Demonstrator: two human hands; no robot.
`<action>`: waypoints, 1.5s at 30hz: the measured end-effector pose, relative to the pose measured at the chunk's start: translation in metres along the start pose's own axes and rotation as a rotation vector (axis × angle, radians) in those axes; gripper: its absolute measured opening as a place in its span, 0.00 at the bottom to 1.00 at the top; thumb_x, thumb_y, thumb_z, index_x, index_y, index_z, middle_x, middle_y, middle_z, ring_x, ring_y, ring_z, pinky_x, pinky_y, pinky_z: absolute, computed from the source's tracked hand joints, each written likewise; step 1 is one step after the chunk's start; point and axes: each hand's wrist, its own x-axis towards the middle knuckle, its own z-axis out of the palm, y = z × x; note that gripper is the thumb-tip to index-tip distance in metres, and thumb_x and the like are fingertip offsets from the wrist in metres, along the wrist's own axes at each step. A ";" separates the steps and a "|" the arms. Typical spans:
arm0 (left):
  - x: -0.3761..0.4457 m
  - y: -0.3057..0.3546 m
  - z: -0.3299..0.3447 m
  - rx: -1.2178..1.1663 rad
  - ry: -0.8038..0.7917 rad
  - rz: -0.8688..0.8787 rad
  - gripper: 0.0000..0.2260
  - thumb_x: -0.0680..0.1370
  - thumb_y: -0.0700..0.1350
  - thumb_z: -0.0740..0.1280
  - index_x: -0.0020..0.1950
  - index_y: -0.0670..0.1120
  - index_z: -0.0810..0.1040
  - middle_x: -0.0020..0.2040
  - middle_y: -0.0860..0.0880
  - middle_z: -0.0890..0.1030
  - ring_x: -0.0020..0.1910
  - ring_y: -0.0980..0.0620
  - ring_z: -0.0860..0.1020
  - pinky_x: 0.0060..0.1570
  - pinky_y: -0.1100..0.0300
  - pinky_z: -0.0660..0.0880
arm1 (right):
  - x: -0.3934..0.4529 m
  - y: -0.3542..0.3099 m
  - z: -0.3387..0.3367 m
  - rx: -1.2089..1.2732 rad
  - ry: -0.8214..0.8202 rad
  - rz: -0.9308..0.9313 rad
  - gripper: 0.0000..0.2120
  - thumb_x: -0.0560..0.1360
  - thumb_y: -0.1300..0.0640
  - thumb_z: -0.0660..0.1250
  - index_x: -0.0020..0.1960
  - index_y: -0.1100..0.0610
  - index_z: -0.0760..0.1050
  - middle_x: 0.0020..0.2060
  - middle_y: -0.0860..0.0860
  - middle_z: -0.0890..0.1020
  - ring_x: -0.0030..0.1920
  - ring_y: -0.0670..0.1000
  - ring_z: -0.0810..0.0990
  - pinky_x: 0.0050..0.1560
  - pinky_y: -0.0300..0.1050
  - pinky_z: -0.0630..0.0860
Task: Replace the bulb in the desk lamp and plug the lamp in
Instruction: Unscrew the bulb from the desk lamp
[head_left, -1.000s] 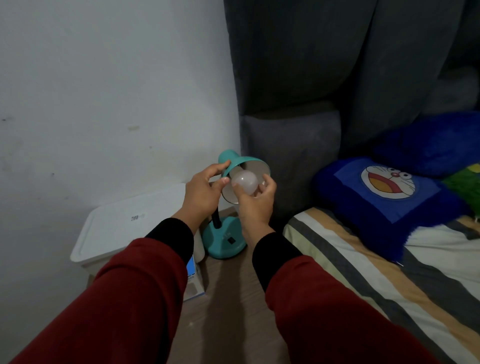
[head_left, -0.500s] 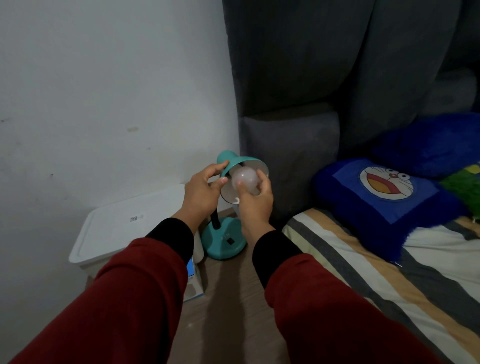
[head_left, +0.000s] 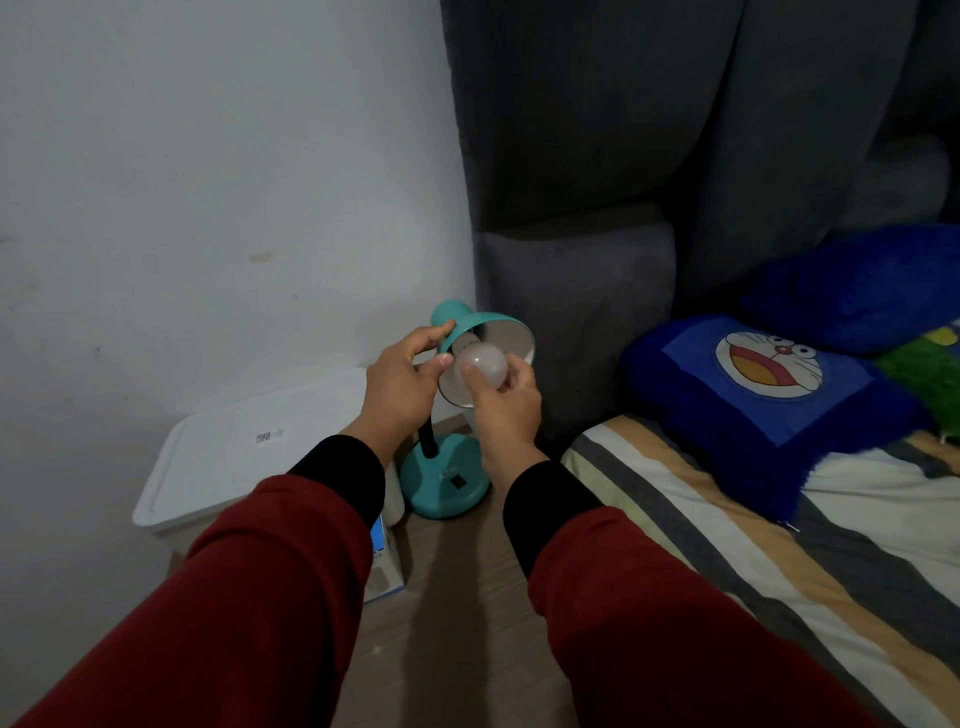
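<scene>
A teal desk lamp stands on the wooden floor between the wall and the bed, its round base (head_left: 447, 488) under my wrists. My left hand (head_left: 402, 387) grips the left rim of the teal shade (head_left: 480, 325), which tilts toward me. A frosted white bulb (head_left: 482, 365) sits in the mouth of the shade. My right hand (head_left: 501, 405) is closed around the bulb from below, thumb across its front. The socket behind the bulb is mostly hidden. No cord or plug shows.
A white lidded plastic box (head_left: 249, 447) stands at the left against the white wall. A small blue-and-white carton (head_left: 384, 564) lies under my left sleeve. A bed with a striped sheet (head_left: 727, 545), a blue cartoon pillow (head_left: 763, 384) and a dark padded headboard (head_left: 576, 317) fills the right.
My right hand has turned around the bulb, the thumb now lying across its front. The left hand keeps its hold on the shade. The lamp has stayed in place.
</scene>
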 end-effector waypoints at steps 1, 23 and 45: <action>0.000 0.000 0.000 -0.002 0.000 -0.003 0.18 0.78 0.40 0.64 0.67 0.50 0.74 0.65 0.50 0.77 0.66 0.54 0.72 0.59 0.69 0.63 | 0.001 0.000 0.000 -0.015 0.000 -0.019 0.27 0.68 0.59 0.73 0.65 0.50 0.70 0.62 0.55 0.76 0.58 0.54 0.78 0.59 0.48 0.77; -0.003 0.002 -0.002 0.029 -0.009 0.002 0.18 0.78 0.42 0.64 0.68 0.52 0.73 0.66 0.50 0.76 0.67 0.53 0.72 0.64 0.67 0.63 | -0.010 -0.010 -0.016 -0.403 -0.091 -0.130 0.31 0.66 0.55 0.76 0.66 0.54 0.70 0.63 0.55 0.75 0.60 0.54 0.76 0.57 0.44 0.74; -0.096 -0.048 -0.054 0.759 -0.305 -0.241 0.22 0.77 0.49 0.64 0.71 0.46 0.69 0.69 0.43 0.72 0.67 0.44 0.70 0.66 0.54 0.70 | -0.089 -0.034 -0.053 -0.904 -0.244 -0.166 0.30 0.67 0.53 0.75 0.65 0.60 0.72 0.61 0.58 0.78 0.62 0.57 0.76 0.60 0.46 0.73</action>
